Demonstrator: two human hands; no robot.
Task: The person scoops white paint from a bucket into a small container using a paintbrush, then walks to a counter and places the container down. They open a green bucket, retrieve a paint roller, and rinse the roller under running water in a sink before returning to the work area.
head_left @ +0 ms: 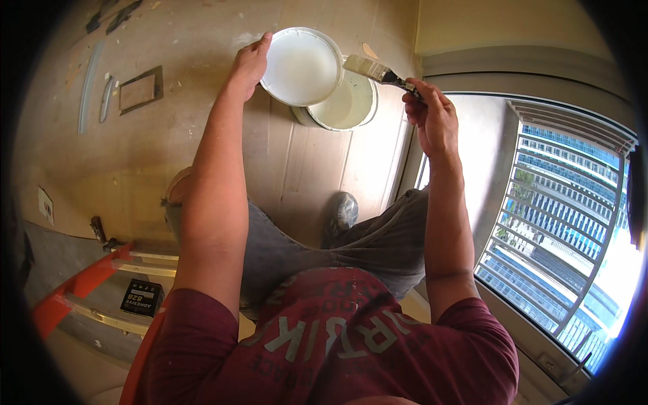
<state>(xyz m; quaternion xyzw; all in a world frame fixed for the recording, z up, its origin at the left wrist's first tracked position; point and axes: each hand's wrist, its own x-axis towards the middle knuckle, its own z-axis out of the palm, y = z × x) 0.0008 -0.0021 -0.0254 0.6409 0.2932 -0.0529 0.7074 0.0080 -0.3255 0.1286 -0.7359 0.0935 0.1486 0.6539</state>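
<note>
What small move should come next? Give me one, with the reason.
Probably ease the white lid left with the left hand: in this view it overlaps the bucket, while the brush in the right hand sits close to the lid's rim.

Ahead of me, the bucket (305, 118) stands on the floor (307, 165). The lid (302, 66) in my left hand (251, 66) overlaps its far-left part in view; the brush (381, 73) in my right hand (433, 116) lies right of the lid. The window (560, 202) is rightward, the ladder (84, 280) behind-left.

One each: brush (370, 69), lid (302, 66), bucket (307, 117).
</note>
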